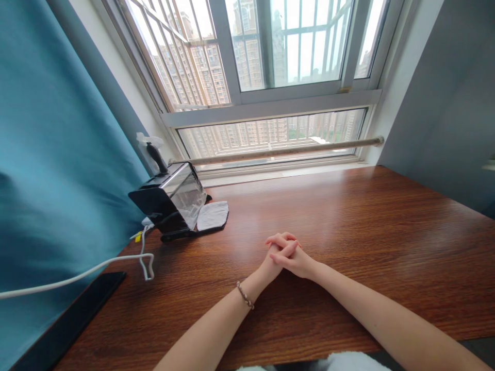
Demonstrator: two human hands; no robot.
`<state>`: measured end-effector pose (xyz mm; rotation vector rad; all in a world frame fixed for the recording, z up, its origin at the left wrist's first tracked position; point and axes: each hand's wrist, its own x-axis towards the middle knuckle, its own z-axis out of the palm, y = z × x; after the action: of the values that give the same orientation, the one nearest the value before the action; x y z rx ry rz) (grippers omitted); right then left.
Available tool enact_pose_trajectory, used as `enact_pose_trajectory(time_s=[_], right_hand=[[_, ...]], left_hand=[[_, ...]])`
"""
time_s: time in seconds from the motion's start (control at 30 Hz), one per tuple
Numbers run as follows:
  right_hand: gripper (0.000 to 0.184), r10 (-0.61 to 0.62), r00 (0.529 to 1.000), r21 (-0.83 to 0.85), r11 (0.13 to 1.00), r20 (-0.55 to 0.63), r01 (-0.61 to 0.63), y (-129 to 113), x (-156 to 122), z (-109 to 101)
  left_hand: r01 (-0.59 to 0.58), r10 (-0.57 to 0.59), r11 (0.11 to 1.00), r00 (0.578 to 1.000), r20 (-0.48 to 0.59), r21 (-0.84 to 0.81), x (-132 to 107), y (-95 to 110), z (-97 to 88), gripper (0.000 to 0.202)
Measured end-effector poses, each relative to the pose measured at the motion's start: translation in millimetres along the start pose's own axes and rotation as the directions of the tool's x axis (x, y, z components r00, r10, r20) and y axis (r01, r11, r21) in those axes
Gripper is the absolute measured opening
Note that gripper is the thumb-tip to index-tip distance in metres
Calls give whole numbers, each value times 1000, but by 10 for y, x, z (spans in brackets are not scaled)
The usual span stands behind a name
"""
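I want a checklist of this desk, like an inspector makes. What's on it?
Surface: brown wooden desk, glossy.
Job's things: nothing seen held.
Clutter: black machine with shiny cover at back left; white cloth pad beside it; dark flat panel at left edge.
Hands: left hand and right hand clasped together, resting on desk; bracelet on left wrist.
Cables: white cable trailing left.
Surroundings: window, teal curtain.

We can't see our palms, the interlaced fingers (pixel 285 246) hide them; the white cable (pixel 77 278) and the black slab (pixel 73 319) on the desk (pixel 367 232) run off frame left.
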<state>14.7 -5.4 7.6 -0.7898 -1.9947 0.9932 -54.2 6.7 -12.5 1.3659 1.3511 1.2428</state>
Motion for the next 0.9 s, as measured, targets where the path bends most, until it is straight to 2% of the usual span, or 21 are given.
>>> enact_pose_trajectory(time_s=[0.1, 0.2, 0.27, 0.37, 0.7, 0.9], right_hand=[[30, 0, 1000, -2, 1000, 2, 0, -7, 1, -5], [30, 1, 1000, -7, 1000, -2, -1, -13, 3, -9], [30, -5, 1000, -5, 1000, -3, 5, -14, 3, -10], [30, -12, 1000, 2, 1000, -5, 12, -8, 2, -7], [30, -20, 1000, -8, 1000, -15, 20, 2, -1, 2], [30, -20, 1000, -9, 1000, -21, 20, -7, 1, 4]], left_hand=[[-51, 55, 998, 993, 101, -38, 17, -49, -46, 16], [-106, 127, 989, 964, 233, -104, 45, -116, -146, 17], [-136, 169, 981, 950, 264, -137, 64, -162, -191, 20], [-151, 192, 974, 944, 269, -167, 77, -200, -197, 22], [-61, 111, 984, 946, 305, -168, 35, -113, -214, 20], [-86, 152, 976, 928, 340, -202, 78, -204, -222, 23]])
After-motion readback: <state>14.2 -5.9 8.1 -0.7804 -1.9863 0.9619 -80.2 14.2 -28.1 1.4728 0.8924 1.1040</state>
